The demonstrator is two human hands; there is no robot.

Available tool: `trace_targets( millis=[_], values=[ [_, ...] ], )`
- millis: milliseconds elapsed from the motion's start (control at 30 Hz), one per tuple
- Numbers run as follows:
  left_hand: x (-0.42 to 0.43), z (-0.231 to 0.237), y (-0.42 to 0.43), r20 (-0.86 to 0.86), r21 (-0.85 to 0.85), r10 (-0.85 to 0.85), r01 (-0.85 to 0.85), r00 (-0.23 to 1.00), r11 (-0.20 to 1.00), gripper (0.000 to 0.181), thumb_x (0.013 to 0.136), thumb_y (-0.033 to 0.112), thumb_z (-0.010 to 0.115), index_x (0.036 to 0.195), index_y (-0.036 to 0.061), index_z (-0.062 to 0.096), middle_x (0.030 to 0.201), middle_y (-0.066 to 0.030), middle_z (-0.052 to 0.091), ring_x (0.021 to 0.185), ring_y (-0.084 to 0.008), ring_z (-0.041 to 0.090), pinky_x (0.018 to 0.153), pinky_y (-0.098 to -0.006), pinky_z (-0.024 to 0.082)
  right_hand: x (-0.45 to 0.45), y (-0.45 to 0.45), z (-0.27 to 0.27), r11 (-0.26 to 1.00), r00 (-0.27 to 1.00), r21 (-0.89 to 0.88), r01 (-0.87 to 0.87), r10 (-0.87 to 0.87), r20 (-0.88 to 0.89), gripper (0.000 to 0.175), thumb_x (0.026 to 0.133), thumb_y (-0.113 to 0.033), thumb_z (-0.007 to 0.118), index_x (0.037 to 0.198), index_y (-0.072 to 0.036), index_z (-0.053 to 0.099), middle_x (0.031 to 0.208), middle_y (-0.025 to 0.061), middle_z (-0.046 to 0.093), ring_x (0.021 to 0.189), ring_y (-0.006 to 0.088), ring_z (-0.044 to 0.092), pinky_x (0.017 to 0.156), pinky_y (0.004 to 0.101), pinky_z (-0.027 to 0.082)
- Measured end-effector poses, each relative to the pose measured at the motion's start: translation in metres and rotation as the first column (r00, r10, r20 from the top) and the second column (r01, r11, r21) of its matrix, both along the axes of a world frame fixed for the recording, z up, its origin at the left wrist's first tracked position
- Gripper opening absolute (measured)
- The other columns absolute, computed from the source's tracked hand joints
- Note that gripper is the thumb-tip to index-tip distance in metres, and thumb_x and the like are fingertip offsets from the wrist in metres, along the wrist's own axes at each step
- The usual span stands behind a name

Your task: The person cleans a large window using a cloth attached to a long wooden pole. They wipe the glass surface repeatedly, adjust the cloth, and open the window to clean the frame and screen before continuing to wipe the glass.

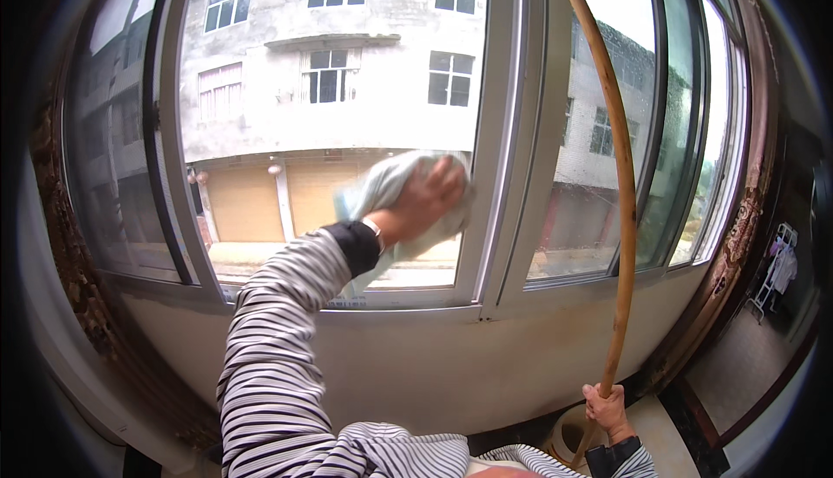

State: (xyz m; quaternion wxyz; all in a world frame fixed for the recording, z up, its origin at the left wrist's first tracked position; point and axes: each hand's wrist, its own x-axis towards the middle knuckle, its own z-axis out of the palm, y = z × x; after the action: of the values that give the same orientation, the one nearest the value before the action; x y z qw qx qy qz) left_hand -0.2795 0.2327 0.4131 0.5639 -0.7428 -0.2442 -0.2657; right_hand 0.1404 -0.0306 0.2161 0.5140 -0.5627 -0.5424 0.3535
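Observation:
My left hand (426, 201) presses a pale grey-green cloth (384, 185) flat against the lower right part of a window pane (377, 126). Hand and cloth are a little blurred. Low on the right, my right hand (606, 410) is closed around a long wooden pole (618, 172). The pole rises past the window and leaves the view at the top; it looks bent by the lens. Its lower end runs down beside or into a bucket (563, 442), and I cannot tell which.
A metal window frame (501, 153) divides the panes. Brown patterned curtains hang at the left (91, 322) and right (735, 244). Below the sill is a pale wall (455, 361). Far right, a white rack (774, 276) holds clothes. Outside stands a concrete building (273, 35).

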Motion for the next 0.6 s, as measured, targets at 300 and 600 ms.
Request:
trace_targets(
  millis=[300,600],
  values=[
    [-0.16,0.194,-0.02,0.751,0.157,0.127,-0.362,0.648,0.919,0.049,0.092,0.034,0.051,0.136,0.0151,0.046,0.138,-0.0135,0.046,0.129,-0.0318,0.043,0.102,-0.0534,0.036,-0.033,0.014,0.013,1.0,0.997,0.03,0.004,-0.002,-0.071,0.038,0.09,-0.013,0.063,0.057,-0.005,0.047,0.047,-0.0007,0.045,0.037,0.0086,0.045,0.038,0.0243,0.038],
    [0.005,0.187,0.025,0.393,0.099,0.056,-0.103,0.918,0.99,0.049,0.081,0.017,0.058,0.129,0.0183,0.052,0.142,-0.0119,0.041,0.134,-0.0344,0.034,0.101,-0.0628,0.028,-0.048,0.017,-0.02,1.0,0.999,0.016,0.02,-0.02,-0.033,0.037,0.089,-0.014,0.066,0.057,-0.005,0.048,0.048,-0.0008,0.046,0.039,0.0082,0.047,0.038,0.0244,0.039]
  ],
)
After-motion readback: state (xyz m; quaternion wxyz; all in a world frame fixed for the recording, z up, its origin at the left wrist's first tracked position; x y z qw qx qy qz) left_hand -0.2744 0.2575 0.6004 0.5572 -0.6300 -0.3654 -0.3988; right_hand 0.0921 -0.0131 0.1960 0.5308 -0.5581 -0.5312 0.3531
